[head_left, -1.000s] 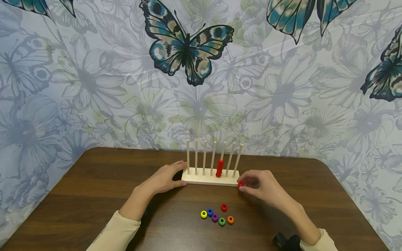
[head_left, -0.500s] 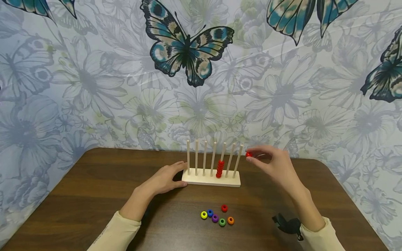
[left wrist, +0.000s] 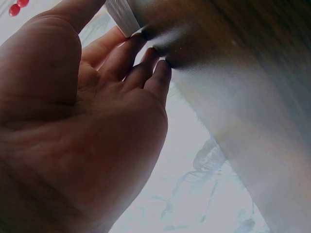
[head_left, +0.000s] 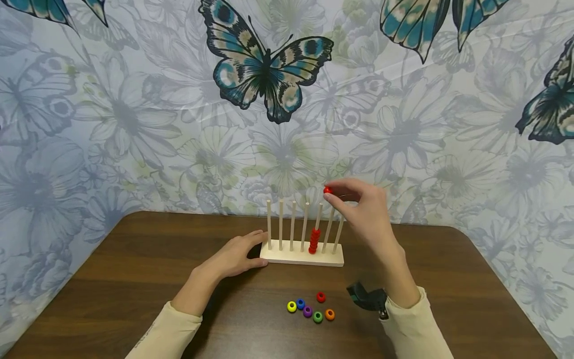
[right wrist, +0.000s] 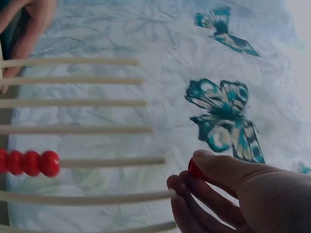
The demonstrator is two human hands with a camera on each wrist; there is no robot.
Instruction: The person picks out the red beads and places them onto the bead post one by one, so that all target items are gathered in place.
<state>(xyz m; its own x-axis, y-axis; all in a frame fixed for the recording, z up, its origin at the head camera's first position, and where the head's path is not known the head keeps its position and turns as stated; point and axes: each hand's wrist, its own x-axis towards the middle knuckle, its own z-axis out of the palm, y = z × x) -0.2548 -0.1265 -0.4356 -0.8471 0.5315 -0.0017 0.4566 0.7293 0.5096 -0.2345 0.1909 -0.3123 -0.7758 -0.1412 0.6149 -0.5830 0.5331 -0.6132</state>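
My right hand (head_left: pixel 367 204) pinches a red bead (head_left: pixel 328 190) between thumb and fingertips, just above the tip of a peg. In the right wrist view this bead (right wrist: pixel 195 170) lies near the end of the peg that carries several stacked red beads (right wrist: pixel 32 163). The pale wooden peg stand (head_left: pixel 287 255) has several upright pegs, and the red stack (head_left: pixel 314 241) sits on only one of them. My left hand (head_left: pixel 233 255) holds the stand's left end, thumb at the front and fingers behind. The left wrist view shows the palm (left wrist: pixel 97 121) beside the stand's end (left wrist: pixel 122 17).
In front of the stand lie loose beads: red (head_left: pixel 321 297), yellow (head_left: pixel 292 306), blue (head_left: pixel 300 303), purple (head_left: pixel 307 311), green (head_left: pixel 318 317) and orange (head_left: pixel 330 314). A black strap piece (head_left: pixel 366 297) hangs at the right wrist. Behind the brown table (head_left: pixel 134 279) is a butterfly-patterned backdrop (head_left: pixel 287 149).
My right hand has lifted the red bead from beside the stand's right front corner, up and then leftward over the pegs. The left hand and the loose beads have stayed put.
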